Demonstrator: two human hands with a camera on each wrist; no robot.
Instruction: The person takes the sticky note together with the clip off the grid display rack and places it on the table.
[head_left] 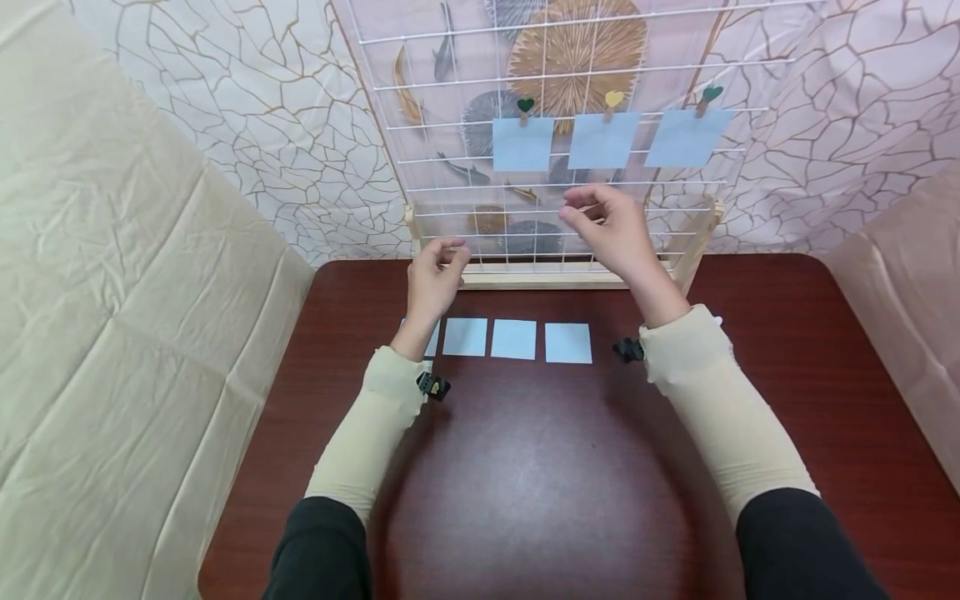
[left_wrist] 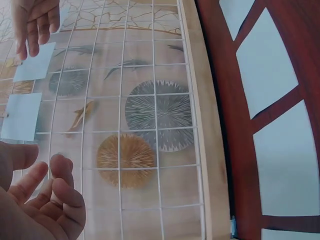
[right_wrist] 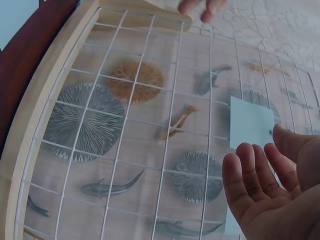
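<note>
My left hand [head_left: 437, 279] hovers before the lower left part of a white wire grid [head_left: 442, 215], fingers loosely bent and holding nothing. To its right and higher, my right hand [head_left: 615, 229] is raised below three light blue paper squares hung on the grid; its fingers [right_wrist: 247, 175] are relaxed with nothing between them. A green heart clip [head_left: 525, 106] holds the left square [head_left: 522, 148], a yellow heart clip [head_left: 614, 100] the middle square [head_left: 603, 143], and another green heart clip [head_left: 711, 94] the right square [head_left: 688, 140].
On the dark red table [head_left: 540, 467] lies a row of blue squares [head_left: 513, 339]; the leftmost is partly hidden by my left wrist. A wooden stand [head_left: 540, 281] supports the grid at the table's back edge. Patterned cloth [head_left: 262, 108] hangs behind, with beige cloth [head_left: 112, 333] at left.
</note>
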